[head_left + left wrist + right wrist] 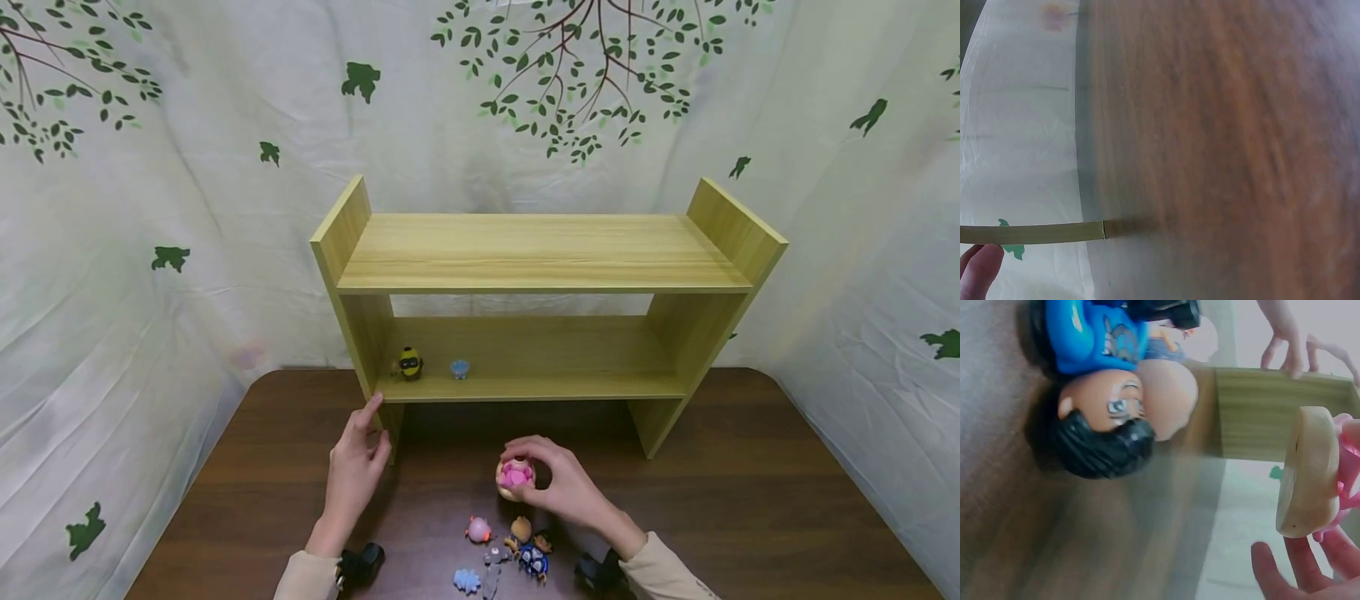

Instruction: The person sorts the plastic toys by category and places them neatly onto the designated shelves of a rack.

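Observation:
My right hand (564, 483) grips a round toy (517, 473) with a cream rim and a pink middle, held above the table in front of the shelf. In the right wrist view, the toy's thick cream base (1307, 472) faces the camera, with pink parts behind it and fingers around them. My left hand (352, 467) touches the front edge of the left side panel of the wooden shelf (525, 386), index finger extended and thumb apart. The left wrist view has a fingertip (984, 267) right at the panel's edge.
On the middle board stand a yellow-and-black figure (410, 364) and a small blue toy (460, 369). Between my forearms lie a pink toy (477, 529), a light-blue toy (467, 581), a blue-clothed figure (534, 562) and several others. Printed cloth hangs behind the table (787, 492).

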